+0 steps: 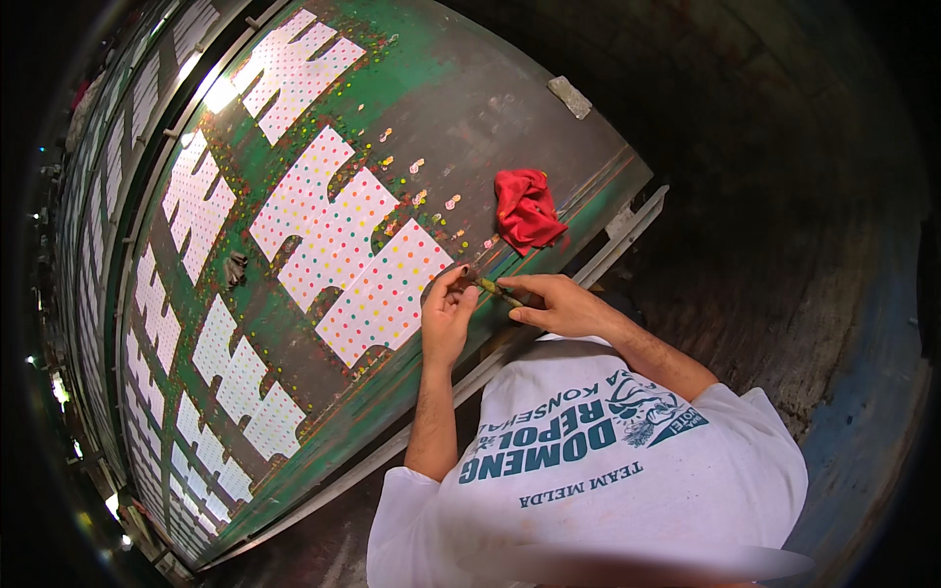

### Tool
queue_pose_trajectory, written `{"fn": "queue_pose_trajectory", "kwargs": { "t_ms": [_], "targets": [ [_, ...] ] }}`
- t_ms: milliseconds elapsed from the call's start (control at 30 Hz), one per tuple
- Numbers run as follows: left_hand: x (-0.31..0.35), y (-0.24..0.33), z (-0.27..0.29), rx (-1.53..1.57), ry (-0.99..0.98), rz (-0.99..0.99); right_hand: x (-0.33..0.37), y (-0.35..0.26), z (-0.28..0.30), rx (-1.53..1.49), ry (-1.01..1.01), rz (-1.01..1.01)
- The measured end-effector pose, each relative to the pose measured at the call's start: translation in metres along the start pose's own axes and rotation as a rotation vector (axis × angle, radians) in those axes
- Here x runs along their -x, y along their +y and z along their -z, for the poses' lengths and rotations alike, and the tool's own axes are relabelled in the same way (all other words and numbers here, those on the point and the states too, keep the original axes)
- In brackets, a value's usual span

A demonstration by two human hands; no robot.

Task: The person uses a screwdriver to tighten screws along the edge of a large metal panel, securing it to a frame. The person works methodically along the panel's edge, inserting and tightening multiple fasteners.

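Observation:
My right hand (564, 303) is closed on a short, slim, yellow-green stick-like tool (488, 286), its fingers and thumb near the lower end. Close by on the left, my left hand (450, 316) has its fingers bent in toward the thumb at the stick's upper end. Whether it grips the stick or some small dark bit cannot be made out. Both hands are over the near edge of a long green and dark table (470, 118). A crumpled red cloth (527, 211) lies just beyond them. Left of my left hand is a white sheet with coloured dots and notched edges (343, 220).
More notched dotted sheets (304, 73) lie in rows along the table, with loose coloured dots scattered around them. A small dark crumpled thing (235, 269) rests between sheets. A pale block (569, 98) sits at the far edge. A metal rail (627, 225) follows the near edge.

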State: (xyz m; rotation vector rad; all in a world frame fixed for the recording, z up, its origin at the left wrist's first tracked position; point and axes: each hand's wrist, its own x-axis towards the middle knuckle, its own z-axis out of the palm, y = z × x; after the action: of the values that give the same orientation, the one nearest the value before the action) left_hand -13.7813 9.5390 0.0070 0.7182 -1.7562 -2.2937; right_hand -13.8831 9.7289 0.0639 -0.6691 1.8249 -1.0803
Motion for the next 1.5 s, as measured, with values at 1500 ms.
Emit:
{"fn": "queue_pose_trajectory", "kwargs": {
  "t_ms": [1500],
  "targets": [
    [-0.073, 0.021, -0.264, -0.419, 0.414, -0.093, -0.003, 0.095, 0.279, -0.346, 0.034, 0.145]
  ]
}}
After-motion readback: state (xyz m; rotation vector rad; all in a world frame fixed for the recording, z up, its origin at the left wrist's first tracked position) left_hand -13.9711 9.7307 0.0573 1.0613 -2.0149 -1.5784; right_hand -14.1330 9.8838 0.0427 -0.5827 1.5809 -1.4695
